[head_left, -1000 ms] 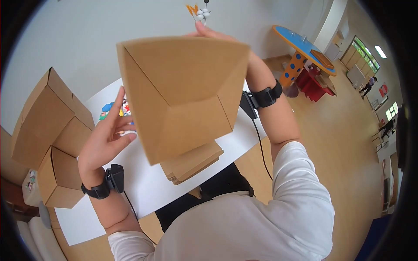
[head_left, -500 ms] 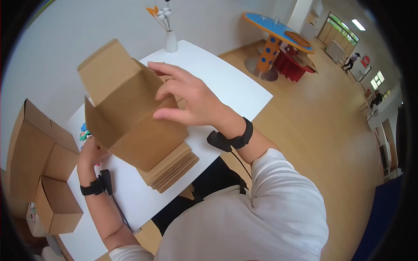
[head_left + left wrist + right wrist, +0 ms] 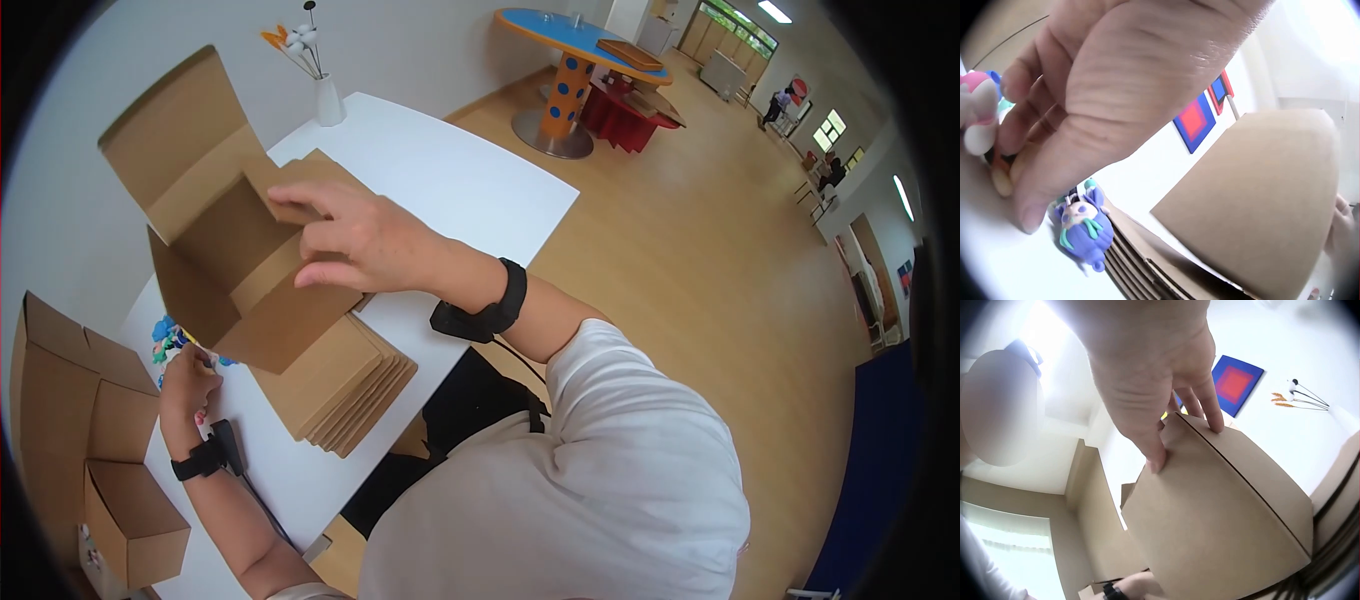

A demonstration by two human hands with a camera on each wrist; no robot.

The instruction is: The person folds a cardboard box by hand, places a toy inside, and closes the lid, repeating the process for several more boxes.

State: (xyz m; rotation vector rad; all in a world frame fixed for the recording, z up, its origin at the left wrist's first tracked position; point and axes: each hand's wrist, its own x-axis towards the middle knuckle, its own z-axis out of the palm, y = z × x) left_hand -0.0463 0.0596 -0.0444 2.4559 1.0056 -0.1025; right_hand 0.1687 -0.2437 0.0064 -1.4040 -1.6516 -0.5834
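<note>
An open cardboard box [image 3: 290, 325], lid raised, stands tilted over a stack of flat folded cardboard [image 3: 325, 390]. My right hand [image 3: 365, 240] grips its near right edge, thumb on one face and fingers on the other in the right wrist view. Left of the box, my left hand [image 3: 185, 385] reaches down among small colorful toy figures [image 3: 163, 335]. In the left wrist view its thumb and curled fingers pinch a small orange-and-black toy figure [image 3: 1002, 178], mostly hidden by the hand. A pink-and-white figure [image 3: 982, 109] and a purple-haired figure [image 3: 1088, 228] lie close by.
More open cardboard boxes [image 3: 60, 390] stand at the left end of the white table [image 3: 440, 170]. A white vase [image 3: 330, 100] with dried flowers is at the far edge by the wall. A round blue-topped table [image 3: 560, 35] stands farther off on the wooden floor.
The box has come down from in front of the head camera, turning its open side into view. My left hand has left its side and moved down to the toy figures.
</note>
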